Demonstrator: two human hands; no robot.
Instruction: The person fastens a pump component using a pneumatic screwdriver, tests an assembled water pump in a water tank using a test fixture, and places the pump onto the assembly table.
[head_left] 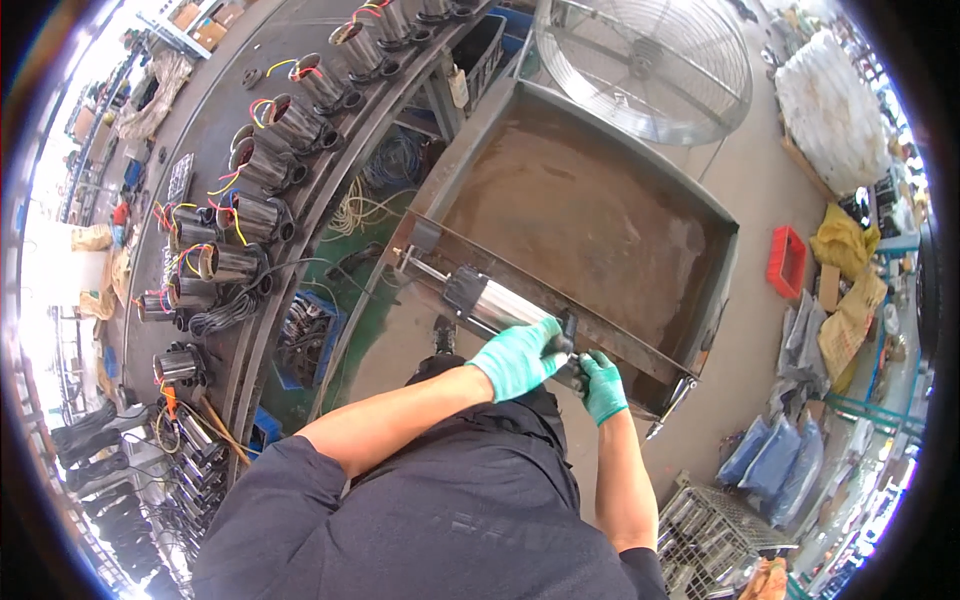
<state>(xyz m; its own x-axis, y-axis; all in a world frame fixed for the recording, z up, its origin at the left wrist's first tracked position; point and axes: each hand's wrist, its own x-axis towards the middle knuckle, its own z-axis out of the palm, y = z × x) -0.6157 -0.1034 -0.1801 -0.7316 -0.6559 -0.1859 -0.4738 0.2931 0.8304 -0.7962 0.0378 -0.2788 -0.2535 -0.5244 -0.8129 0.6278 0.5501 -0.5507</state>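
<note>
A silver metal cylinder (506, 307) with black end pieces, which looks like a pump or motor, lies slantwise along the near edge of a water tank (728, 245). A thin metal rod (425, 264) sticks out beyond its far left end. My left hand (518, 362), in a green glove, is closed around the near right end, beside a black fitting (567, 330). My right hand (603, 390), gloved alike, has its fingers closed at the dark tip of that same end. The gloves partly hide what the fingertips touch.
Brown water fills the tank. A large round fan (645, 60) stands behind it. On the left, a curved workbench (215, 120) carries several metal cylinders with coloured wires. A red basket (787, 262) and a wire crate (700, 530) are on the right. Cables (360, 210) hang under the bench.
</note>
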